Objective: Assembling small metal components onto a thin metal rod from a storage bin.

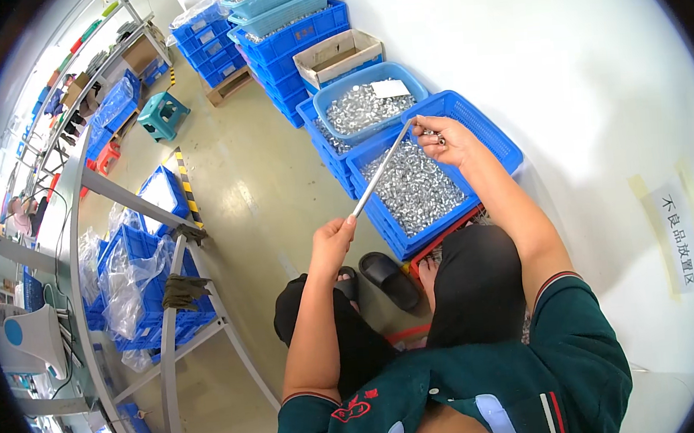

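Observation:
My left hand (332, 240) is closed around the lower end of a slender silver-grey metal rod (382, 168), which slants up to the right. At the rod's upper tip, the fingers of my right hand (453, 143) are pinched together. Small shiny metal pieces (441, 139) show among those curled fingers; their exact kind is too small to tell. Beneath both hands stands a blue plastic crate (401, 246), with a heap of small silver metal parts (421, 187) inside.
Beyond the crate, a light-blue tub (325, 105) holds more metal parts and a white card (390, 89). Stacked blue crates (276, 68) line the white wall (511, 28). Left are a grey metal frame (167, 350) and plastic-wrapped crates (139, 287). A black slipper (389, 280) lies by my feet.

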